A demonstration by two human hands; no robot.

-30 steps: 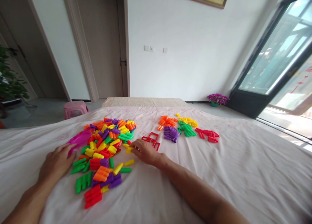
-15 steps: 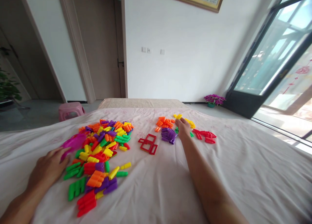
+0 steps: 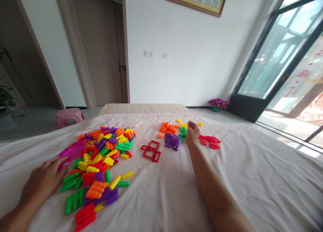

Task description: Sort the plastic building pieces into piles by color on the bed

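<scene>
On the left, my left hand (image 3: 45,175) has its fingers and thumb around the near edge of a magenta plastic piece (image 3: 73,153), whose full shape is partly covered. Beside it lies a mixed pile of plastic building pieces (image 3: 103,151) in several colours. My right hand (image 3: 193,132) is curled closed among the small sorted groups; anything inside its fingers is hidden. Around it lie green pieces (image 3: 182,133), yellow pieces (image 3: 183,125), purple pieces (image 3: 172,142), orange pieces (image 3: 168,128) and red pieces (image 3: 210,141). Between pile and groups sits a red frame-like piece (image 3: 151,151).
A pale, wrinkled cloth (image 3: 161,198) covers the surface under everything. One yellow piece (image 3: 200,123) lies apart beyond my right hand. Behind, a pink stool (image 3: 70,116) and a potted purple plant (image 3: 218,104) stand on the floor.
My right hand has shifted slightly right among the groups and its fingers have curled in, uncovering more green pieces. My left hand stays at the magenta piece. The view has shifted slightly.
</scene>
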